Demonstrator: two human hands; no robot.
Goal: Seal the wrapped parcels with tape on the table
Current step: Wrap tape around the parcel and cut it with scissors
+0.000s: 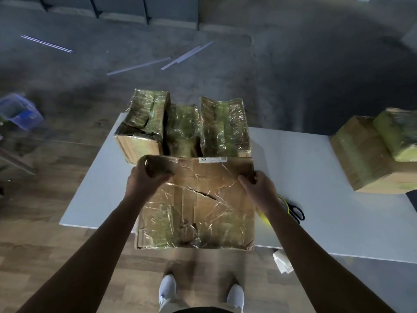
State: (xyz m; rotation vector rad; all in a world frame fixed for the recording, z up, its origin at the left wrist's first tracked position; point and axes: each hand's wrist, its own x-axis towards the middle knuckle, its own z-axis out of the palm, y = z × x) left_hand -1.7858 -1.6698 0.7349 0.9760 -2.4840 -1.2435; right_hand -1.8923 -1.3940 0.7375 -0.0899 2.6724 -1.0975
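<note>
A flat cardboard parcel (pixel 198 204) covered in shiny clear tape lies at the near edge of the white table (pixel 316 188). My left hand (pixel 144 179) grips a roll of clear tape (pixel 158 167) at the parcel's far left corner. A strip of tape runs from the roll along the far edge to the right. My right hand (pixel 259 181) pinches that strip's end at the parcel's far right corner. Three upright wrapped parcels (pixel 185 127) stand just behind the flat one.
Yellow-handled scissors (pixel 291 208) lie on the table right of the parcel. More wrapped boxes (pixel 374 150) sit at the table's right end. A blue bin (pixel 20 111) and thin white strips (pixel 185 56) lie on the floor. White paper (pixel 282 263) lies below the table edge.
</note>
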